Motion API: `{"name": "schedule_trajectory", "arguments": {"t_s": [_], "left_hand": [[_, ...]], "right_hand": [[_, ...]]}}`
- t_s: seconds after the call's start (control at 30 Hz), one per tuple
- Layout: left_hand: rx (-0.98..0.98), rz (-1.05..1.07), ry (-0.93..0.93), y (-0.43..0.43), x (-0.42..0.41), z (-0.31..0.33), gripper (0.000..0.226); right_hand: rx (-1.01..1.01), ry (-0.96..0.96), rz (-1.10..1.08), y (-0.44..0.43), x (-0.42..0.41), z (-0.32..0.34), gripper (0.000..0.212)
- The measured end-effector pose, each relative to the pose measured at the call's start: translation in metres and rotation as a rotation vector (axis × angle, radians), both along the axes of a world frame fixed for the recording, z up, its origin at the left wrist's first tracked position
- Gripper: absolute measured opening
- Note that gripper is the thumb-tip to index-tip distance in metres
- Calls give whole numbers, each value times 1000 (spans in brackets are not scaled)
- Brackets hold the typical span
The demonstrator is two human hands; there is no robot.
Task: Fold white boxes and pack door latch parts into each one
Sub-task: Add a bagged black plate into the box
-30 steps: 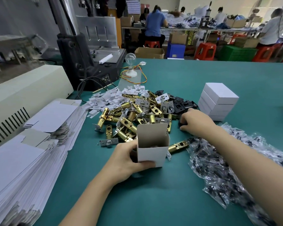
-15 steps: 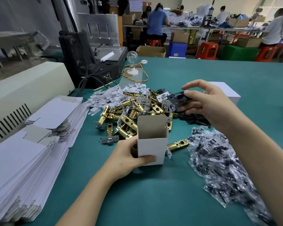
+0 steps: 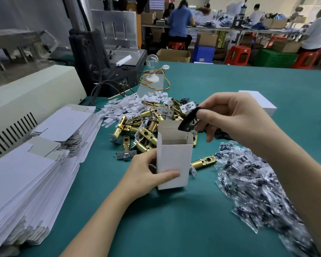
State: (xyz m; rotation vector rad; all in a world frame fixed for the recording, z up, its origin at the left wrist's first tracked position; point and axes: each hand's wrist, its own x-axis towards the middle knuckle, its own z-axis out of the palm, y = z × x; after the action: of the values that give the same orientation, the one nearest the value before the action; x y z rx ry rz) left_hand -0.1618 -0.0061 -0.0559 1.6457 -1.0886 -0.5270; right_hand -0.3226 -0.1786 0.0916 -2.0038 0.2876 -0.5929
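An open white box (image 3: 173,160) stands upright on the green table, its top flap raised. My left hand (image 3: 146,175) grips its lower left side, thumb across the front. Just above the box's right rim, my right hand (image 3: 232,115) pinches a black plate (image 3: 188,119) that tilts down toward the opening. Behind the box lies a heap of brass door latches (image 3: 137,127), and one more latch (image 3: 204,161) lies to the box's right. Small white card pieces (image 3: 126,106) are scattered behind the heap.
Stacks of flat white box blanks (image 3: 32,164) fill the left side. Clear bags of dark screws (image 3: 258,188) lie at right. Closed white boxes (image 3: 258,101) stand behind my right hand. A beige machine (image 3: 35,93), a press and a bulb (image 3: 152,62) stand at back left.
My right hand lifted from the black plates beside the latch heap, took up a black plate, and brought it over the box opening. The left hand kept holding the box.
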Motion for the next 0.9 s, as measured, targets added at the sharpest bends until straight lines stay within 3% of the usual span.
{"name": "schedule_trajectory", "arguments": {"t_s": [0.17, 0.3, 0.67, 0.8, 0.9], "left_hand": [[36, -48, 20, 1, 1, 2, 55], [35, -54, 15, 1, 1, 1, 54], [40, -86, 65, 0, 5, -1, 52], [45, -96, 61, 0, 8, -2, 53], [46, -106, 57, 1, 8, -1, 56]], "right_hand": [[-472, 130, -176, 6, 19, -12, 8], [-577, 240, -103, 16, 32, -13, 8], [-506, 564, 178, 24, 49, -13, 15], [-424, 407, 117, 21, 41, -8, 14], [-301, 217, -101, -6, 26, -2, 9]]}}
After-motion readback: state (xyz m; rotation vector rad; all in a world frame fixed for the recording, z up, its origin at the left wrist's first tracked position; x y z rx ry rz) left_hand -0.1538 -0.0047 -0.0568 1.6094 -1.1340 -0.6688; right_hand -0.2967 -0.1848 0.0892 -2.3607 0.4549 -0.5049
